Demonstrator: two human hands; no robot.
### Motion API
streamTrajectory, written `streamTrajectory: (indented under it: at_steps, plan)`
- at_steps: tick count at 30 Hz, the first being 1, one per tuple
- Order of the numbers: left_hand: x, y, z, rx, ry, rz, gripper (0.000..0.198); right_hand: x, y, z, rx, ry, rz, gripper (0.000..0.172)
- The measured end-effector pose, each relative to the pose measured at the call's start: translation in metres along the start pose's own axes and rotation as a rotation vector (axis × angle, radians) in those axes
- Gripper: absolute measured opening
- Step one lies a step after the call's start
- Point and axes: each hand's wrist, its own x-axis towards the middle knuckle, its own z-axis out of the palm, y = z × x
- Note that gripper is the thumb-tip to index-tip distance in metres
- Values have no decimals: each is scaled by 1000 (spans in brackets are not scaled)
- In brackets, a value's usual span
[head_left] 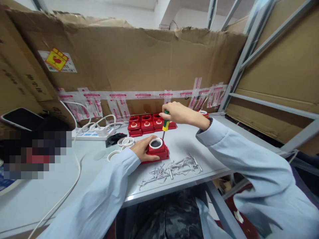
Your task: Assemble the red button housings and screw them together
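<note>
While pinching screwdriver (165, 124) in right fingers (168, 107) | keep shaft (163, 135) upright, press evenly | clasp red housing (163, 151) firmly between left fingers (152, 157)

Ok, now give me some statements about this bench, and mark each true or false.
1. The right hand holds a green-and-yellow screwdriver. True.
2. The left hand holds the nearest red box-shaped housing. True.
3. A white power strip lies to the right of that housing. False: the white power strip lies to its left.
4. Loose silver metal screws lie behind that housing. False: the loose silver metal screws lie in front of it, on the person's side.
</note>
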Motion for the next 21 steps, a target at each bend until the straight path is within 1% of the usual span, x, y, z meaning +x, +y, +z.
streamTrajectory:
  at_steps: [1,2,3,5,6,7,9,11,13,16,18,19,20,21]
  plan:
    - [0,0,0,-1,-7,-2,72,-1,0,-4,39,-48,-69,20]
    - [0,0,0,-3,-9,-4,73,-3,0,-8,76,-98,-125,17]
    - [1,-1,-1,-7,-6,-2,72,-5,-1,-13,105,-145,-155,18]
    - [2,-1,-1,-17,-1,9,70,-8,-4,-18,112,-215,-124,23]
    - [2,-2,-1,-18,-3,13,70,-9,-6,-18,86,-216,-75,24]
    - [2,-2,-1,-15,-5,14,71,-9,-9,-17,46,-193,-19,28]
    - [2,-3,-1,-8,-15,15,72,-6,-12,-10,-55,-94,78,37]
    - [2,-3,-1,-2,-12,16,71,-2,-13,-3,-109,-16,107,36]
    - [2,-2,-1,3,-8,22,71,2,-10,0,-78,-20,49,30]
    - [2,-1,-2,11,-16,21,70,6,-5,-5,56,-96,-182,19]
    - [2,0,-2,8,-32,18,71,5,-6,-10,129,-139,-297,16]
    - [3,0,-3,7,-36,14,71,4,-7,-11,150,-156,-312,16]
    - [3,0,-3,9,-40,10,72,4,-10,-12,155,-170,-286,17]
    - [4,0,-2,10,-38,9,72,3,-12,-12,139,-178,-228,19]
